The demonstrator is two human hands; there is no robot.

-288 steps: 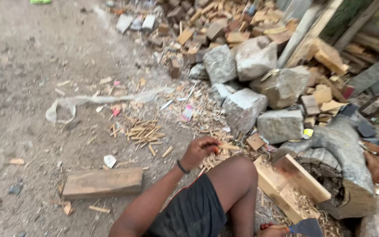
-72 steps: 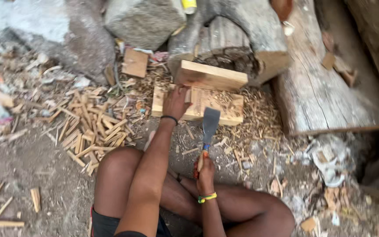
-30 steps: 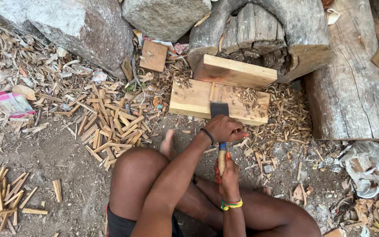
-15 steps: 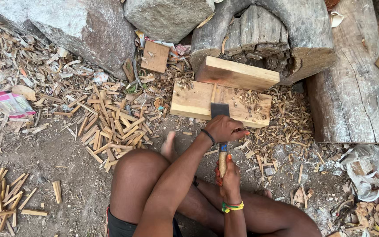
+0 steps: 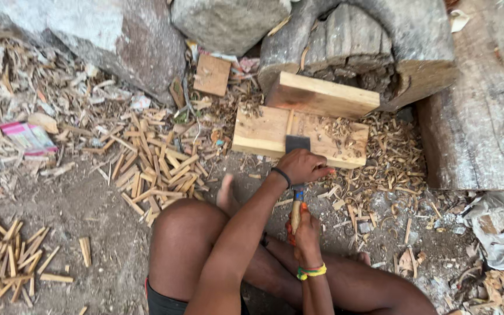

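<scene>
One hatchet (image 5: 296, 175) stands blade-down on the near edge of a flat wooden block (image 5: 263, 131), which lies on the ground just beyond the person's knees. The right hand (image 5: 306, 232) is wrapped around the lower end of the wooden handle; the left hand (image 5: 303, 165) is closed over the handle just under the dark head, so most of the shaft is hidden between the two fists. Two pale cut blocks show: the flat one, and a second plank (image 5: 322, 96) resting on its far edge, leaning against a hollowed log (image 5: 415, 41). One small square offcut (image 5: 212, 74) lies to the far left of them. Two heaps of split sticks are in view, one (image 5: 158, 169) left of the flat block, another (image 5: 7, 268) at the near left, partly cut off by the frame. Two grey rocks (image 5: 118, 41) sit at the far side. Whether a thin piece of wood stands under the blade is hard to make out.
</scene>
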